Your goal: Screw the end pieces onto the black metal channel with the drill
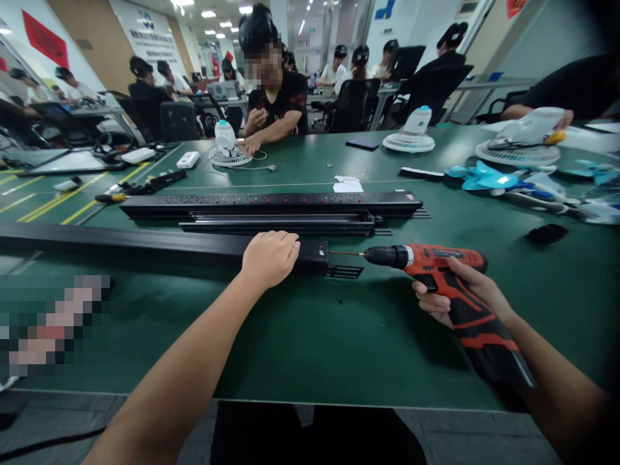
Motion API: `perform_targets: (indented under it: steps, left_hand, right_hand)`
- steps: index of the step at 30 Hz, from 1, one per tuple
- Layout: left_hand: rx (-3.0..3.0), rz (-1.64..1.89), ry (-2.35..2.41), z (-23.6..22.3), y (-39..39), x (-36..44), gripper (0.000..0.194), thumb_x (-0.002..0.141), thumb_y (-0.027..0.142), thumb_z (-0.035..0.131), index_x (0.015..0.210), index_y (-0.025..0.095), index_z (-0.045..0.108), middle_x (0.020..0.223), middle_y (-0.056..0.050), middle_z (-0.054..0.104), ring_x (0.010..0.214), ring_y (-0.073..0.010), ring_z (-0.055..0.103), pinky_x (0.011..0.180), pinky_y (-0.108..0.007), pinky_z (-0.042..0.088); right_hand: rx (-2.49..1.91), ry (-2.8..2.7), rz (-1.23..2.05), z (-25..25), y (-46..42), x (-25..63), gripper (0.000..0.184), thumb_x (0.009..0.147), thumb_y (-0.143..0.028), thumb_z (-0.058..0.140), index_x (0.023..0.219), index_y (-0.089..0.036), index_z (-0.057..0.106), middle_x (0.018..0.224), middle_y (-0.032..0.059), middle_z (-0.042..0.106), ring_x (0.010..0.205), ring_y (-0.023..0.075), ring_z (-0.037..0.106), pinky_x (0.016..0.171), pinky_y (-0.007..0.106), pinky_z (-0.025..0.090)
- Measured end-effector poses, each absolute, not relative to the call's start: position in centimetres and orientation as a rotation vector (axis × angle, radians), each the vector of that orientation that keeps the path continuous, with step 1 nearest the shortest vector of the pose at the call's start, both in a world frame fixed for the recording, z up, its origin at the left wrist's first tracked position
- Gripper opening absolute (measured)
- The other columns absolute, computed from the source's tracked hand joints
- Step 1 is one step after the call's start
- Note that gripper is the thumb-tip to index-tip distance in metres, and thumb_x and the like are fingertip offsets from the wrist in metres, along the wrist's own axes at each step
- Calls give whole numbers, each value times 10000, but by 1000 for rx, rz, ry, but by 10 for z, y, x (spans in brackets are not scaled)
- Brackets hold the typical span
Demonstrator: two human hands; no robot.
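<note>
While the left grip (271, 259) is clasped over one long black bar (145, 247) close to its end, the right grip (477, 284) is wrapped around the handle of one red-and-black drill (465, 303), whose thin bit (346, 253) bridges the gap between the two grips and reaches the bar's end face. Judging by this, work at that end is under way and unfinished; whether a screw is going in or coming out, or how many are done, I cannot tell, and the bar's other end runs out of view to the left of the left grip. Just beyond the left grip lie two more black pieces, neither being handled: one slim rail (276, 226) and, behind it, one strip with a row of red dots (271, 203). One screwdriver (110, 198) rests to the left of the left grip, at the strip's end. Farther off across the desk (290, 349), counted from left to right, stand three white fan bases (409, 137); one scrap of white paper (347, 185) lies nearer, beyond the bit. Light-blue blades (484, 175) lie beyond the right grip, too jumbled to count.
</note>
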State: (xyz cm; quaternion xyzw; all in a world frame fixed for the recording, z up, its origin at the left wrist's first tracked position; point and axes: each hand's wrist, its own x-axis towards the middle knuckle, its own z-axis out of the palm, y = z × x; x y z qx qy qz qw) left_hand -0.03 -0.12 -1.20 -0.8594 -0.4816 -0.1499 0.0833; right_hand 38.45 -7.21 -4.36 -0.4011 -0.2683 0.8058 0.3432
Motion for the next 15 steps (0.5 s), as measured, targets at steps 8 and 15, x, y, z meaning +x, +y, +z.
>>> perform_targets:
  steps: [8,15]
  left_hand:
    - [-2559,-399,-1438,-9,-2,0,446,1079,319,309,1164,187,727,1114,-87,769,1006,-258,705,925,-431,489]
    - [-2550,-416,-1404,-11,-1,-1,425,1080,315,327,1137,178,725,1078,-83,770,966,-254,707,888,-425,488]
  right_hand:
    - [-1027,-663,2109,-44,-71,385,645,719,-725,289,860,-165,578,518,8,467,458,112,408,399,233,396]
    - [-968,-697,2211,-45,-71,392,659,688,-746,318,940,-191,570,583,25,555,462,132,487,409,241,452]
